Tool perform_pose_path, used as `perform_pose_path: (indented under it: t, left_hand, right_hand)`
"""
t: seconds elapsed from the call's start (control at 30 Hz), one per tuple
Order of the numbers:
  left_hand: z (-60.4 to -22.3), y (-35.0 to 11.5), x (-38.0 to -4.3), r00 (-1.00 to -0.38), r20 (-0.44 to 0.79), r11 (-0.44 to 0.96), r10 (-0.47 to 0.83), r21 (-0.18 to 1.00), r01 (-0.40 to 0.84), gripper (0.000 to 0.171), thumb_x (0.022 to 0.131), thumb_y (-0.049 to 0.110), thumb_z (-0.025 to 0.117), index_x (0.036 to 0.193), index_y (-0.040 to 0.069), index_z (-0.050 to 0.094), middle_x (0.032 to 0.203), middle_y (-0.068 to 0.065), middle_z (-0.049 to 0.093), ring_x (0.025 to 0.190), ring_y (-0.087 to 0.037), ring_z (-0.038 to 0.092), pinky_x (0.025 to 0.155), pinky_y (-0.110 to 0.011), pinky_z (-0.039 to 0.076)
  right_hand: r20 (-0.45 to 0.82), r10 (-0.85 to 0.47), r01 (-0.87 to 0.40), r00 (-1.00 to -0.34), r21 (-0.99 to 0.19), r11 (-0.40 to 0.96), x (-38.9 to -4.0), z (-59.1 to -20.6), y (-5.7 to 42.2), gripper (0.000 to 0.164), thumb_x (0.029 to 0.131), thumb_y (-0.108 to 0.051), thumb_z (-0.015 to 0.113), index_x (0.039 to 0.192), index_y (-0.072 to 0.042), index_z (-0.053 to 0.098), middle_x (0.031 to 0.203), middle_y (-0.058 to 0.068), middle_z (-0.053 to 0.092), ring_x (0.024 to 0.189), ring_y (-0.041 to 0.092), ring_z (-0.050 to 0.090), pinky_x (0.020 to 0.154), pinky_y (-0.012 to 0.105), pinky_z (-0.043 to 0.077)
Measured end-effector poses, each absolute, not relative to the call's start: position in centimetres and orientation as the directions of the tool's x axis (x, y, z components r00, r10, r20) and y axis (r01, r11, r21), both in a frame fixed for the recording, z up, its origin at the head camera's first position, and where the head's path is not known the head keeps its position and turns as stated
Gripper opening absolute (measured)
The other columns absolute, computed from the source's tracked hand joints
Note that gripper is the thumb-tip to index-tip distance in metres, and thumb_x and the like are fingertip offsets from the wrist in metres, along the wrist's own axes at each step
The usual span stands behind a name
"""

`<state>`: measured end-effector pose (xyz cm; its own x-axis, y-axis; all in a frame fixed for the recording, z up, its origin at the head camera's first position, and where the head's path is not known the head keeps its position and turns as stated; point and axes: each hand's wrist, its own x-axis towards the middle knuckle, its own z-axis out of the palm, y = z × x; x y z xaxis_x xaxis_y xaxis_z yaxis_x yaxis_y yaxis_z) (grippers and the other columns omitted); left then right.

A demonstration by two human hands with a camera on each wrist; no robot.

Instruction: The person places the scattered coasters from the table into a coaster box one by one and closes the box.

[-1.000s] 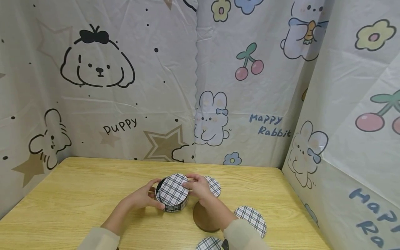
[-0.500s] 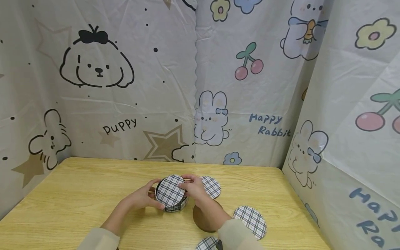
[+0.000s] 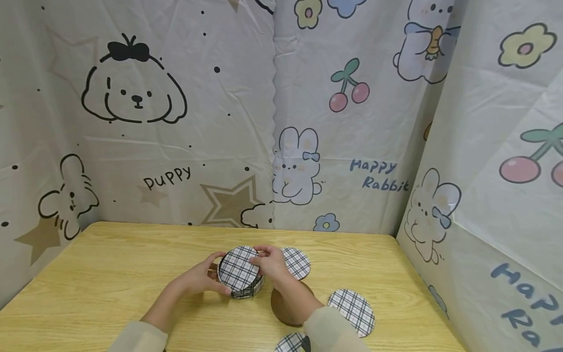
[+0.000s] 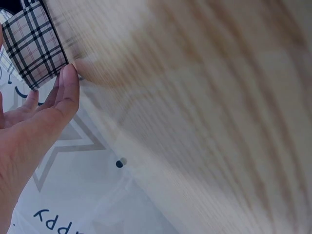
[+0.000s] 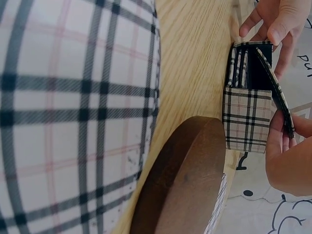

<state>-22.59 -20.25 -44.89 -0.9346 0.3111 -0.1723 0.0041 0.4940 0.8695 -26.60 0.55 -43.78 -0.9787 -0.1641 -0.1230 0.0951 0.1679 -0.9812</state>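
A round plaid coaster holder (image 3: 248,293) with a black inside stands on the table. My left hand (image 3: 199,279) grips it from the left; in the left wrist view the fingers (image 4: 69,90) curve along its plaid wall (image 4: 36,46). A plaid coaster (image 3: 239,268) covers most of the holder's top in the head view. My right hand (image 3: 271,266) pinches this coaster at its right edge. In the right wrist view the coaster (image 5: 274,87) leans at a slant, its far end inside the holder. Other thin coasters (image 5: 240,68) lie inside the holder.
Plaid coasters lie on the table (image 3: 132,274) behind the right hand (image 3: 296,264), by the right sleeve (image 3: 352,312) and at the front edge of view (image 3: 290,343). A brown disc (image 3: 281,308) lies under the right forearm. Printed cloth (image 3: 228,146) walls the back and sides.
The right hand and the coaster have shifted slightly left over the holder, then stayed nearly still. The left hand keeps its grip in place.
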Motion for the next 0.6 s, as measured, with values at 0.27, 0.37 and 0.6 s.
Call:
perform_pose_path:
  t: [0.27,0.37,0.6]
  left_hand:
    - [-44.91,-20.32,-22.57,-0.933,-0.171,0.491,0.316,0.871,0.007,0.104,0.071,0.024,0.082,0.148,0.006,0.015,0.133,-0.028,0.041,0.118,-0.038,0.051,0.095,-0.050,0.045]
    - [-44.92,-20.34,-22.56,-0.934,-0.174,0.497,0.313,0.868,0.005,0.104,0.071,0.026,0.082,0.148,0.006,0.015,0.133,-0.028,0.041,0.119,-0.038,0.051,0.096,-0.050,0.044]
    - [-45.03,-20.31,-22.74,-0.939,-0.185,0.504,0.289,0.864,-0.015,0.105,0.069,0.028,0.083,0.148,0.008,0.017,0.134,-0.025,0.042,0.120,-0.036,0.050,0.097,-0.050,0.044]
  right_hand:
    - [-0.104,-0.135,0.068,-0.985,-0.967,0.245,-26.69,-43.69,0.44,0.032,0.081,-0.003,0.069,0.113,-0.003,0.063,0.080,0.002,0.050,0.064,0.011,0.048,0.051,0.021,0.046]
    - [-0.098,-0.136,0.059,-0.986,-0.961,0.270,-26.70,-43.63,0.46,0.032,0.080,-0.003,0.069,0.112,-0.004,0.064,0.078,0.002,0.050,0.060,0.010,0.047,0.050,0.022,0.045]
    - [-0.056,-0.155,0.000,-0.986,-0.940,0.341,-26.77,-43.78,0.71,0.032,0.080,-0.005,0.070,0.111,-0.004,0.065,0.069,-0.001,0.046,0.052,0.009,0.043,0.048,0.020,0.040]
